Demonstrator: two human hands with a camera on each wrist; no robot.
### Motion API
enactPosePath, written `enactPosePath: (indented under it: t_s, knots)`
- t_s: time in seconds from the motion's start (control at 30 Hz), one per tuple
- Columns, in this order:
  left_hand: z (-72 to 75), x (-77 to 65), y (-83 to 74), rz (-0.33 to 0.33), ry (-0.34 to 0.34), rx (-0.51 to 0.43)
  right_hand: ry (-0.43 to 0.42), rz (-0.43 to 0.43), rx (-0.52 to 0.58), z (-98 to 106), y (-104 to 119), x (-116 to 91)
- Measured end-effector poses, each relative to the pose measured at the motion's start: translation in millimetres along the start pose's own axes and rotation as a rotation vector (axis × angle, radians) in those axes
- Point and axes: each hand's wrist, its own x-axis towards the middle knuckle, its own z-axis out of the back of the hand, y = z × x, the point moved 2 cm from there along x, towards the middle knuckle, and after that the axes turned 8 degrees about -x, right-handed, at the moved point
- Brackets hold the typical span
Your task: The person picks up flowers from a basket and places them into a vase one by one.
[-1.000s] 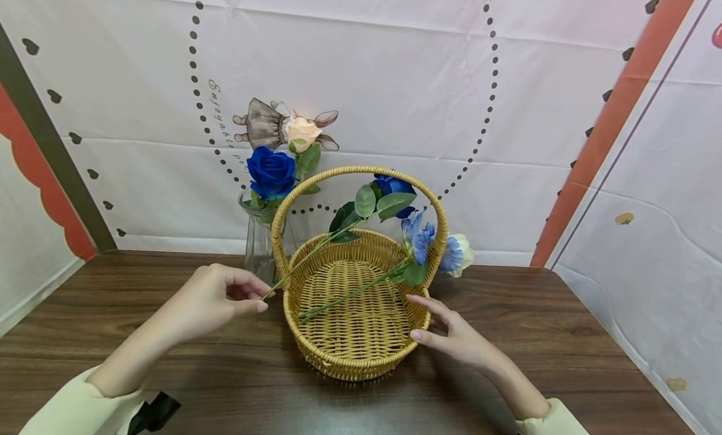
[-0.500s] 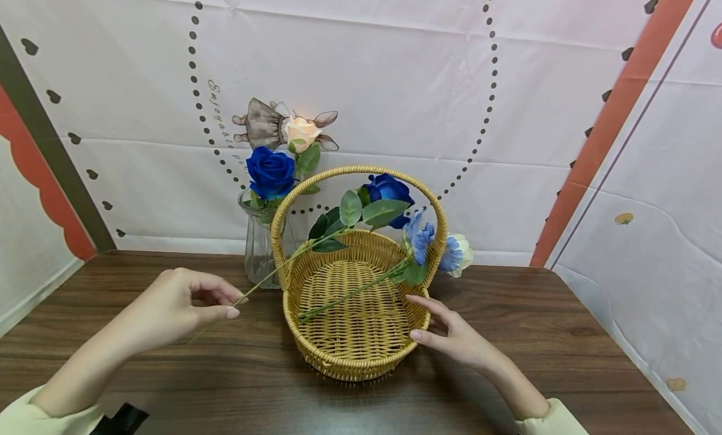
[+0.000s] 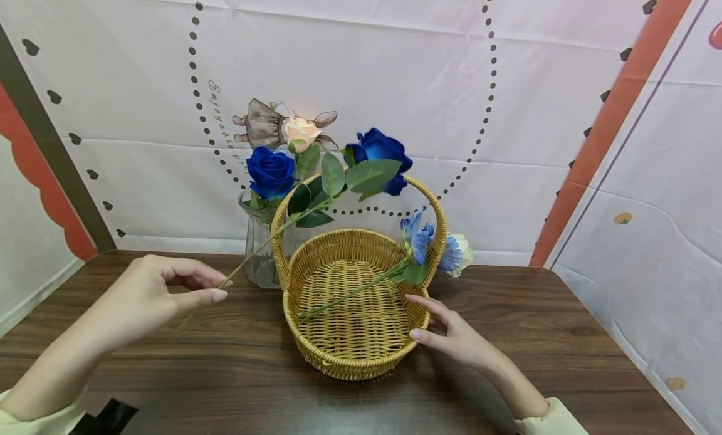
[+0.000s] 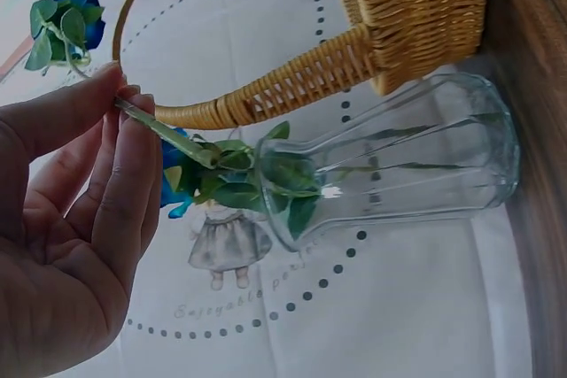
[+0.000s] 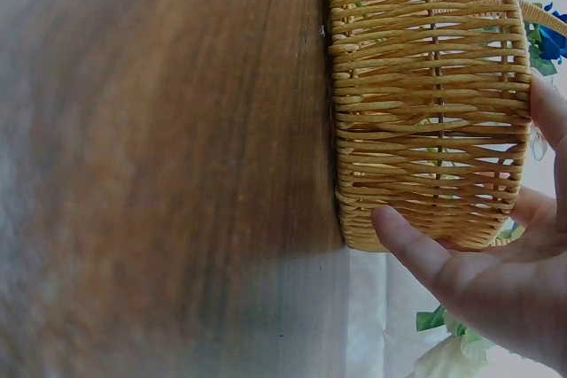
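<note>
Leftward, and away from the wicker basket (image 3: 361,367), the left hand (image 3: 148,294) has drawn back since the earlier frames, and the long-stemmed blue rose (image 3: 376,150) it carries has risen: its bloom, once framed within the basket's handle (image 3: 443,228), now crosses the top of that arch in the head view. Thumb and fingertips pinch the green stem near its lower end, and a short tail of stem sticks out past the hand. Leaves spread below the bloom, and the left wrist view shows a gap between bloom and handle.

At the basket's right side, the right hand (image 3: 451,341) is where it was, thumb and index finger spread apart at the rim, another finger against the outer wall; they touch the basket without wrapping tightly round it.

Inside the basket lies the stem of a light-blue flower (image 3: 420,241), its head leaning at the right foot of the handle; a white flower (image 3: 464,254) shows just beyond. Behind and left of the basket, a clear glass vase (image 3: 261,259) stands upright on the wood-grain table (image 3: 507,309), holding a second blue rose (image 3: 271,172) and a peach rose (image 3: 303,133).
</note>
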Motion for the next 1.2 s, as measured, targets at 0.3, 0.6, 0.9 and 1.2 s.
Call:
enactPosePath:
  t_s: [0.3, 0.6, 0.9, 1.2]
  knots:
    - [8.1, 2.7, -6.7, 0.048, -0.086, -0.072, 0.000, 0.001, 0.005, -0.1, -0.2, 0.1]
    - [17.4, 12.8, -9.2, 0.107, -0.204, -0.123, -0.002, -0.002, -0.009, -0.1, -0.4, -0.3]
    - [21.8, 23.2, -11.9, 0.067, -0.296, -0.231, -0.005, 0.008, -0.002, -0.5, -0.5, 0.3]
    - [27.4, 37.5, -8.9, 0.044, -0.345, -0.388, -0.015, 0.001, -0.031, -0.4, -0.9, -1.1]
